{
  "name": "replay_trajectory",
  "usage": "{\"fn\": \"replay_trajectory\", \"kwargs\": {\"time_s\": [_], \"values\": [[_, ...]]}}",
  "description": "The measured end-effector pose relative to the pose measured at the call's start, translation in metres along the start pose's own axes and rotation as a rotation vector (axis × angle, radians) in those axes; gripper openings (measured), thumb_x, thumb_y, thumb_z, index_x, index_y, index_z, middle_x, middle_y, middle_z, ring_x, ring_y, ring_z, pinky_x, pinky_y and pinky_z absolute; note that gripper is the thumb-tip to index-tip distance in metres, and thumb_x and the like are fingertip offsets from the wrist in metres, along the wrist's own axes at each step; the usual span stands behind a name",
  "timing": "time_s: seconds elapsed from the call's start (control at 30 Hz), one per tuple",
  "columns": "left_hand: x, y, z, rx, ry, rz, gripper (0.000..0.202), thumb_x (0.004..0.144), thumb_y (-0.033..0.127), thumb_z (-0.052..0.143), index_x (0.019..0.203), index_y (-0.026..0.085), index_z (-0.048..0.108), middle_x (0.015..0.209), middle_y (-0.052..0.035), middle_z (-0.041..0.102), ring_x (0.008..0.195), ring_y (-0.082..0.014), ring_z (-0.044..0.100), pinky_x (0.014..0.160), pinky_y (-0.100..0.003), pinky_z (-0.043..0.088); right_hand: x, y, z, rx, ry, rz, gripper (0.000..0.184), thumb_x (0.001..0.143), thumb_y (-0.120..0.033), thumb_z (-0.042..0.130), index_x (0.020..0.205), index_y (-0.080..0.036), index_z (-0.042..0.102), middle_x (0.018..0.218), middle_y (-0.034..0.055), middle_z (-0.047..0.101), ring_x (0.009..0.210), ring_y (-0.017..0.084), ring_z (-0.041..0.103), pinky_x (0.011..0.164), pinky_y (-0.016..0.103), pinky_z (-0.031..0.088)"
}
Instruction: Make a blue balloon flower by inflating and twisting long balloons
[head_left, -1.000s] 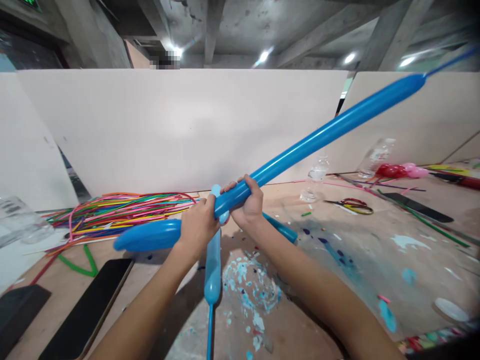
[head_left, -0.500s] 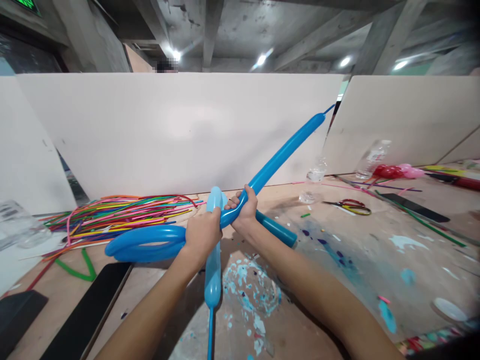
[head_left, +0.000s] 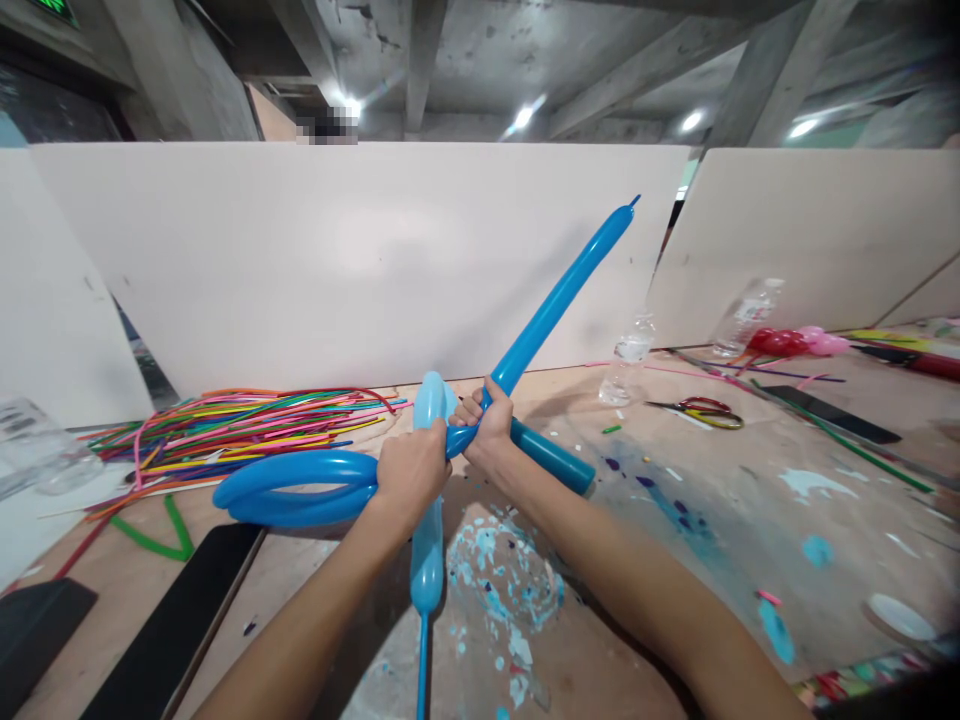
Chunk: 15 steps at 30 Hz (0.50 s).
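Hands meet just above the desk (head_left: 712, 500), near its middle, both clamped on a blue balloon (head_left: 559, 295). The left hand (head_left: 409, 470) is closed in a fist where the balloon folds back into a flat loop (head_left: 300, 488). The loop sticks out to the left, roughly level with the desk and just over it. The right hand (head_left: 487, 425) touches the left one, its fingers wrapped round the balloon's long straight part. That part rises from the grip up and to the right, and its thin tip (head_left: 632, 202) ends in front of the white panel (head_left: 337, 260).

A pale balloon (head_left: 426, 555) is also caught in the left hand. Its round end shows above the knuckles, and the rest hangs below the fist, ending in a thin uninflated tail. A blue tube (head_left: 551, 458) pokes out behind the right wrist, low over the desk; whether it belongs to the same balloon cannot be told.

Left of the hands lies a heap (head_left: 247, 420) of uninflated balloons in many colours, with a black strip (head_left: 180, 620) nearer the camera. Well off to the right are scissors (head_left: 705, 412), two clear bottles (head_left: 634, 355) and a red and pink cluster (head_left: 795, 342). Blue paint smears (head_left: 502, 580) mark the desk below the arms.
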<state>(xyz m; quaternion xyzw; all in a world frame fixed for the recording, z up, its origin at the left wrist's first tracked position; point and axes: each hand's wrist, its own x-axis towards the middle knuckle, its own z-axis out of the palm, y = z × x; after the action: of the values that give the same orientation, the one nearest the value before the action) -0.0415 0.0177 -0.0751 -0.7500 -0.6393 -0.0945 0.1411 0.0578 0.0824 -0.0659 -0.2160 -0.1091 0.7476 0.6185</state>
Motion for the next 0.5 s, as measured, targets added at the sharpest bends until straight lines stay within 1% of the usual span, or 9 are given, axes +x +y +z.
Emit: {"fn": "replay_trajectory", "kwargs": {"time_s": [0.17, 0.33, 0.5], "values": [[0.0005, 0.0060, 0.0041, 0.024, -0.021, -0.032, 0.025, 0.083, 0.016, 0.041, 0.103, 0.015, 0.056, 0.080, -0.0133, 0.071, 0.074, -0.0318, 0.070, 0.061, -0.037, 0.048, -0.0006, -0.0005, 0.0004, -0.016, 0.012, -0.024, 0.045, 0.094, -0.036, 0.043, 0.056, -0.020, 0.028, 0.035, -0.0082, 0.023, 0.030, 0.007, 0.022, 0.032, 0.019, 0.022], [-0.0008, 0.0098, 0.0039, 0.007, -0.056, -0.044, 0.027, 0.085, 0.016, 0.038, 0.105, 0.014, 0.056, 0.081, -0.0150, 0.071, 0.074, -0.0323, 0.070, 0.061, -0.038, 0.050, 0.0009, 0.0005, 0.0012, -0.052, 0.038, -0.036, 0.046, 0.095, -0.035, 0.042, 0.056, -0.020, 0.022, 0.035, -0.0086, 0.020, 0.029, 0.007, 0.020, 0.032, 0.019, 0.019], [-0.0013, 0.0109, 0.0036, -0.009, -0.063, -0.029, 0.027, 0.087, 0.016, 0.036, 0.104, 0.012, 0.057, 0.082, -0.0167, 0.071, 0.076, -0.0332, 0.070, 0.064, -0.040, 0.051, 0.0016, 0.0014, 0.0010, -0.074, 0.046, -0.031, 0.045, 0.094, -0.031, 0.042, 0.056, -0.021, 0.019, 0.035, -0.0087, 0.019, 0.029, 0.006, 0.018, 0.031, 0.019, 0.018]]}}
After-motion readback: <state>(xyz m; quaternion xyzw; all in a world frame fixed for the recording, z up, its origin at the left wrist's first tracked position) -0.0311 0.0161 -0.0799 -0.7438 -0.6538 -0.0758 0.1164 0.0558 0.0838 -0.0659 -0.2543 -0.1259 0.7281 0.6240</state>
